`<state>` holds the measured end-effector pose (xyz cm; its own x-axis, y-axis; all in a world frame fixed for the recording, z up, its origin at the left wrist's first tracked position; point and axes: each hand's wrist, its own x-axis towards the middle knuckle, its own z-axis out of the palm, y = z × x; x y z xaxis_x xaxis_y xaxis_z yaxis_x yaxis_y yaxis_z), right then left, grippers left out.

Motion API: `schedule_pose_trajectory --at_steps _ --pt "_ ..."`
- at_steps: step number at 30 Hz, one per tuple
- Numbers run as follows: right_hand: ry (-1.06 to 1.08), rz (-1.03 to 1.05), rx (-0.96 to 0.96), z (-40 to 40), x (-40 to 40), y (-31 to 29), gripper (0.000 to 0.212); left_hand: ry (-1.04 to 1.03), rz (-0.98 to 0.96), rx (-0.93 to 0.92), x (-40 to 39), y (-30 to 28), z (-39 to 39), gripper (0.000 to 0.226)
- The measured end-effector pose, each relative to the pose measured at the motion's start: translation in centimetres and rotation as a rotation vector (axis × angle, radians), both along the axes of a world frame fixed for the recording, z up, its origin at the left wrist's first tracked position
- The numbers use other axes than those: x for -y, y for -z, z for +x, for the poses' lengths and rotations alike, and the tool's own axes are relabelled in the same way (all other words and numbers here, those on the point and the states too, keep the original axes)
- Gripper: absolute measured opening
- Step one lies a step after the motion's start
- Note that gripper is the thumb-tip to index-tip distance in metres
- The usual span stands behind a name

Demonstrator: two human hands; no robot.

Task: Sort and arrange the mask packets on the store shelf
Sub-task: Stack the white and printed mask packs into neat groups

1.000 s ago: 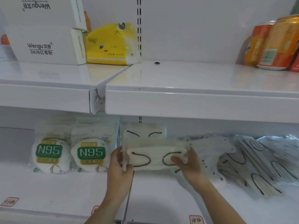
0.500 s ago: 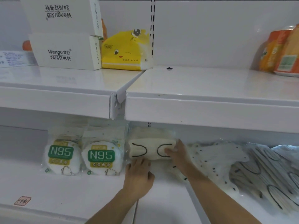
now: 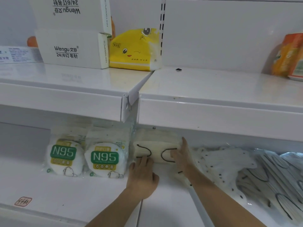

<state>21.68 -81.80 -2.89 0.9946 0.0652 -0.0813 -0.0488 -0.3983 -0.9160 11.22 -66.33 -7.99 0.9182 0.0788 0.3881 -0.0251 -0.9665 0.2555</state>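
— Did you catch where that cream mask packet (image 3: 155, 150) ended up?

— I did. A second before, both hands had it lifted off the lower shelf (image 3: 65, 190), pinched at either end, out in front of another packet like it. By this moment it stood far back against the rear, pushed in just to the right of the two N95 packets (image 3: 85, 157).

— Touching them?

— Just beside the right-hand N95 one; I couldn't tell whether the wrappers actually met.

— And the hands?

— The left hand (image 3: 142, 176) lay flat, fingers straight, fingertips pressing the packet's lower left edge. The right hand (image 3: 182, 155) was pressed against its right end, fingers mostly straight, steadying it. Neither was pinching it any longer; they looked to be nudging it square.

— So that one's sorted?

— I'd judge it nearly so: it sat in line with the N95s, facing out. The heap of loose mask packets (image 3: 246, 174) to the right was a jumble, overlapping at all angles, so most of the work seemed left.

— Anything on the upper shelf (image 3: 213, 89) involved?

— No. The Wengu staple boxes (image 3: 68, 48) and yellow tissue pack (image 3: 132, 49) sat well apart from it all.
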Motion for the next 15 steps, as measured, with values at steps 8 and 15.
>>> schedule_pose_trajectory --at_steps 8,15 --pt "0.067 0.181 0.010 1.2 -0.7 1.9 0.100 -0.058 -0.012 -0.063 0.2 -0.1 -0.1 0.035" --pt "0.099 0.199 0.025 1.1 -1.0 1.5 0.087 -0.045 -0.020 -0.041 0.1 0.2 0.0 0.035"
